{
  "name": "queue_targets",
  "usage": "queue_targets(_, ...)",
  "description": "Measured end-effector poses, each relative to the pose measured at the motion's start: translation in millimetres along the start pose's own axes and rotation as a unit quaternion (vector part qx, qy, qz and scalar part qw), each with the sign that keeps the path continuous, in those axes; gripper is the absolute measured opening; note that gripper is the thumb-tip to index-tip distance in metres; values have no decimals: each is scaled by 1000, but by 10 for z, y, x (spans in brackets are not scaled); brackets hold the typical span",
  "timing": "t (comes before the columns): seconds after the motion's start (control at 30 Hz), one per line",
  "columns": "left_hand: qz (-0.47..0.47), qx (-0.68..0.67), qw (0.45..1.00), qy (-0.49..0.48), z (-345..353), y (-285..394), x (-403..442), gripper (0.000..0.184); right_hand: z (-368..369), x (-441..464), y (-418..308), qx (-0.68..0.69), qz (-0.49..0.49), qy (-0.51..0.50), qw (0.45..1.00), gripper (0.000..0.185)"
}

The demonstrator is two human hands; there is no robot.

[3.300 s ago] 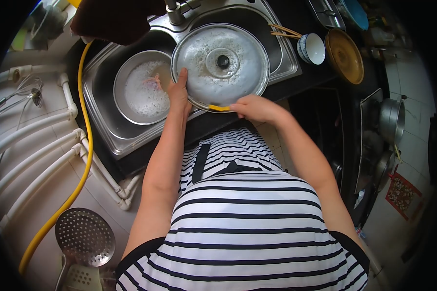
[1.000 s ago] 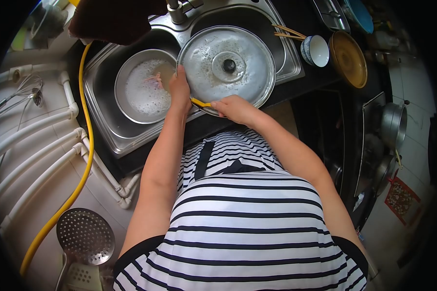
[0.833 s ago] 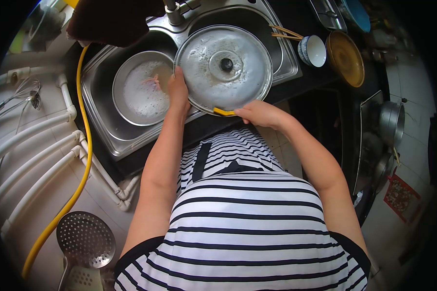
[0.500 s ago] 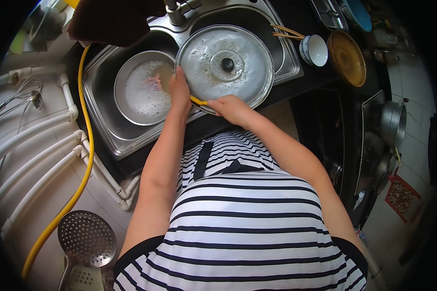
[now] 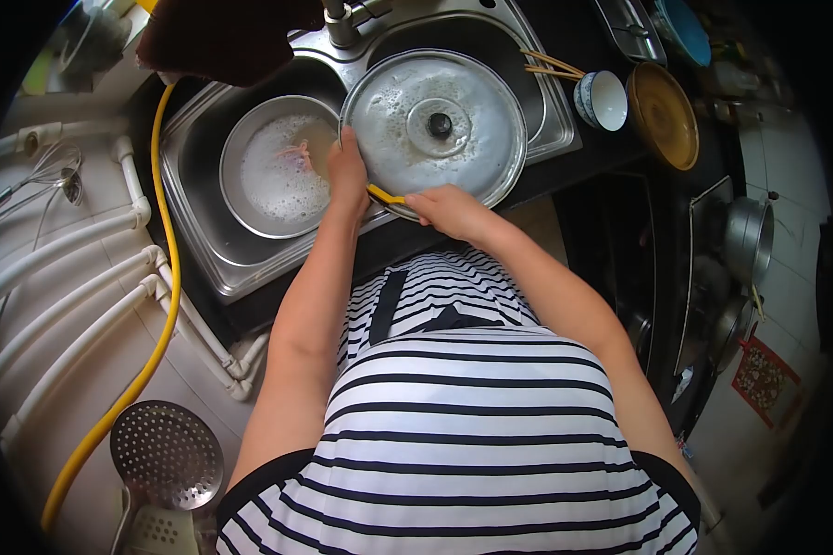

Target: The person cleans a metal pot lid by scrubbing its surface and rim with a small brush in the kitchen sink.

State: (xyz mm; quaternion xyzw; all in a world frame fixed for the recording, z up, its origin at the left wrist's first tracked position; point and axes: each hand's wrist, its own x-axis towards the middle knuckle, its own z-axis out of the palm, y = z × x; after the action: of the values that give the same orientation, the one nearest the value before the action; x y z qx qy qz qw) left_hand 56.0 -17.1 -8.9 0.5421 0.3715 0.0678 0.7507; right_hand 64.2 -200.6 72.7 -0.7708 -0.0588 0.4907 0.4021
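Observation:
A large round pot lid (image 5: pixel 477 157) with a black knob is over the right basin of the sink, wet and spotted with droplets. My left hand (image 5: pixel 347 173) is closed on the lid's left edge, its thumb on the rim. My right hand (image 5: pixel 449 208) grips a small yellow-handled tool (image 5: pixel 385 195) at the lid's near rim. The tool's working end is hard to see, so I cannot tell its kind. Beside my left hand, in the left sink basin, stands a metal bowl (image 5: pixel 230 199) with foamy water and a pinkish cloth-like thing (image 5: pixel 298 151).
A blue-white bowl (image 5: pixel 606 100), chopsticks (image 5: pixel 553 65) and a brown dish (image 5: pixel 662 116) stand right of the steel sink (image 5: pixel 215 264). A faucet (image 5: pixel 341 26) rises behind it. On the left hang a yellow hose (image 5: pixel 168 250), white pipes (image 5: pixel 74 277) and a skimmer (image 5: pixel 167 453).
The view has shifted very slightly. Both hands keep their hold on the lid and the yellow-handled tool, with only a tiny movement of the tool at the rim.

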Motion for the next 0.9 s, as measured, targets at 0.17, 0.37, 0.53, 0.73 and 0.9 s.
queue_targets(0.17, 11, 2, 1000, -1, -13, -58, 37, 46, -573, -302, 161, -151, 32, -64, 986, 52)
queue_targets(0.37, 17, 14, 1000, -8, 27, 57, -40, 46, -203, -114, 14, -165, -19, -27, 986, 53)
queue_targets(0.53, 16, 21, 1000, -4, -6, 16, -15, 47, -21, 9, 29, -83, -65, 8, 994, 54)
queue_targets(0.73, 18, 26, 1000, 2, -22, -26, -2, 47, -568, -407, 127, -202, 79, -64, 974, 54)
queue_targets(0.9, 21, 13, 1000, 1, -6, -17, 1, 47, -98, -136, 75, -188, -31, 9, 982, 53)
